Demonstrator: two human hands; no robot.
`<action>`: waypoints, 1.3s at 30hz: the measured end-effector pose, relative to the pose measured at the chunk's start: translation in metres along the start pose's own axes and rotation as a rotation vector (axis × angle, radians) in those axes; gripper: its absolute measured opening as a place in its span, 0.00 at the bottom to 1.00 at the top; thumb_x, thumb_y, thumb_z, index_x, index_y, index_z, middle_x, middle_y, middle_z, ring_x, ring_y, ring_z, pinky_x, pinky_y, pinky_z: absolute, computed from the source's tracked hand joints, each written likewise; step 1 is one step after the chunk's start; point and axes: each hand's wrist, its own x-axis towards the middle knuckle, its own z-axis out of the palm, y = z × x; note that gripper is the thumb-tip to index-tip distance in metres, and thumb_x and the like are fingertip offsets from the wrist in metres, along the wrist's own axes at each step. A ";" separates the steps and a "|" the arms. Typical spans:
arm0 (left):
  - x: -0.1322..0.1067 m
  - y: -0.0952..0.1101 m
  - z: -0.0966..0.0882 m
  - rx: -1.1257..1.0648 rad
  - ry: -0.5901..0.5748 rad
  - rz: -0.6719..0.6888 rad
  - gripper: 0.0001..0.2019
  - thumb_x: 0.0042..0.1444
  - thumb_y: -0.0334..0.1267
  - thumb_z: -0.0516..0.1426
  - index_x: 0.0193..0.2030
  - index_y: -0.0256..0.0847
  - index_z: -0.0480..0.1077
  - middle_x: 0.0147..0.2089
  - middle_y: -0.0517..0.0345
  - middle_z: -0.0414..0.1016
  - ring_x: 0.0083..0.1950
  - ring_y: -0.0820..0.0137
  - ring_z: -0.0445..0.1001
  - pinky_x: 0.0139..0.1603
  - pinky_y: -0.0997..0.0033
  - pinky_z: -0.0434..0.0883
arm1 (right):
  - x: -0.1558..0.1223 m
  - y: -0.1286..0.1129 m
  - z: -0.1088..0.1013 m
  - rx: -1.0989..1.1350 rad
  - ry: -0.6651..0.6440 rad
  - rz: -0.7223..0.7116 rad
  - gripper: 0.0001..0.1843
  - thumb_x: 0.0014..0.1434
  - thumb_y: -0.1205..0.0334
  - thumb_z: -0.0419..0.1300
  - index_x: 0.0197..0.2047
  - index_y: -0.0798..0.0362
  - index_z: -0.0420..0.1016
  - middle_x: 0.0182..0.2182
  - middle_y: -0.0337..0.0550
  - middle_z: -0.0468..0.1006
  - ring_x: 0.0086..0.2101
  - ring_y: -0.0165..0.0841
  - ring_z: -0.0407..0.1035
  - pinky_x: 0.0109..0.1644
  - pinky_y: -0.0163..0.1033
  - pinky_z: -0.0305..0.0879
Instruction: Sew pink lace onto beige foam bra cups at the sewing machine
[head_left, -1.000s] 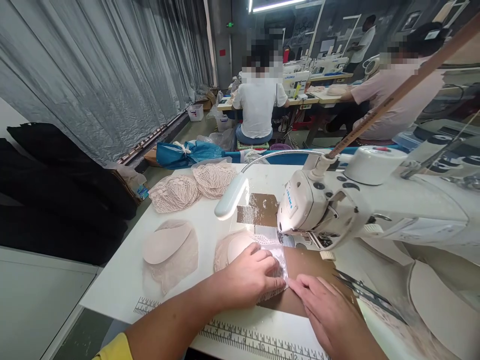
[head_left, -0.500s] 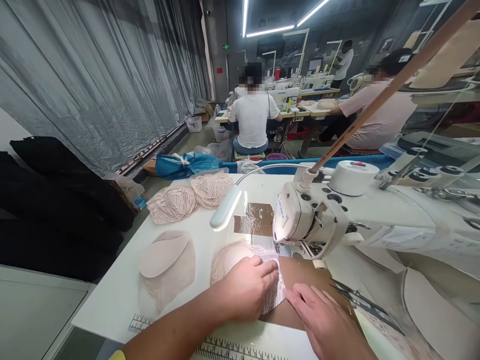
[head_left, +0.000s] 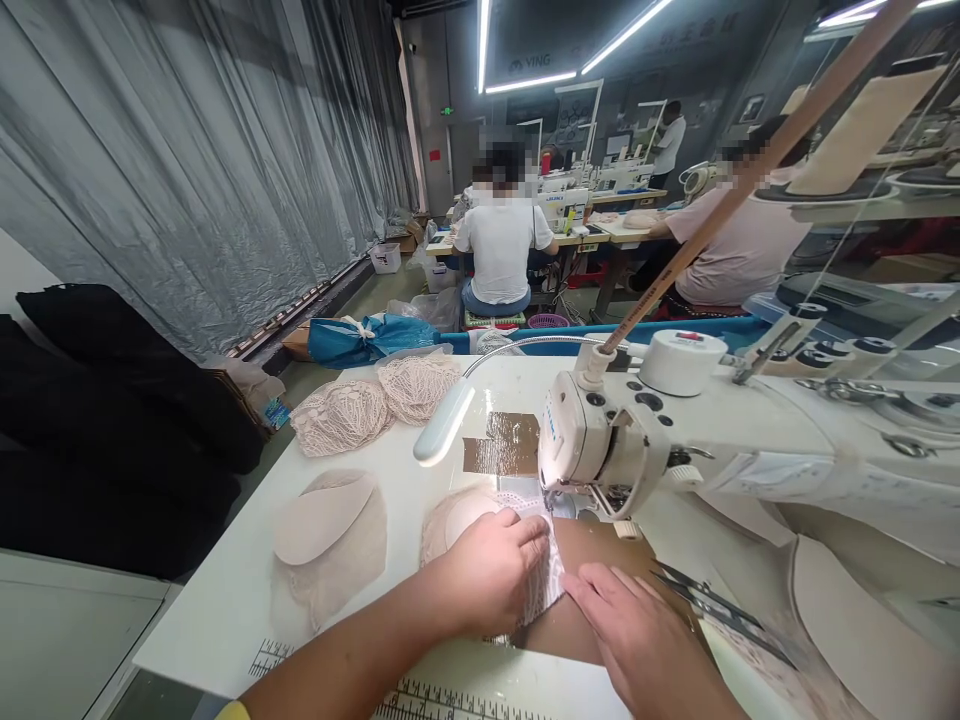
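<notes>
A lace-trimmed fabric cup (head_left: 459, 518), pale beige with white lace along its right side, lies at the needle area of the white sewing machine (head_left: 577, 440). My left hand (head_left: 487, 570) presses on the lace with its fingers bent and drawn together, gripping the cloth just in front of the needle. Part of the cup is hidden under that hand. My right hand (head_left: 634, 625) rests on the brown covering (head_left: 600, 545), fingers stretched out, tips touching the lace's right edge. Black scissors (head_left: 724, 610) lie right of that hand.
Another beige cup piece (head_left: 326, 525) lies at left on the white table (head_left: 225, 590). Behind it are lace cups (head_left: 341, 415). A lamp (head_left: 444, 425) overhangs the table. Further cut pieces (head_left: 855, 625) lie at right. Printed ruler marks (head_left: 450, 700) run along the front. Co-workers sit beyond.
The view has shifted slightly, moving the machine and table a little left in the picture. Both hands keep nearly the same place on the lace.
</notes>
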 end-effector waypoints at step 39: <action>0.024 -0.047 -0.002 0.009 0.044 0.023 0.20 0.57 0.30 0.53 0.57 0.41 0.67 0.54 0.54 0.73 0.47 0.63 0.66 0.51 0.63 0.63 | 0.035 0.025 0.008 -0.143 0.061 0.011 0.28 0.56 0.76 0.44 0.49 0.51 0.79 0.36 0.47 0.82 0.29 0.31 0.76 0.28 0.32 0.69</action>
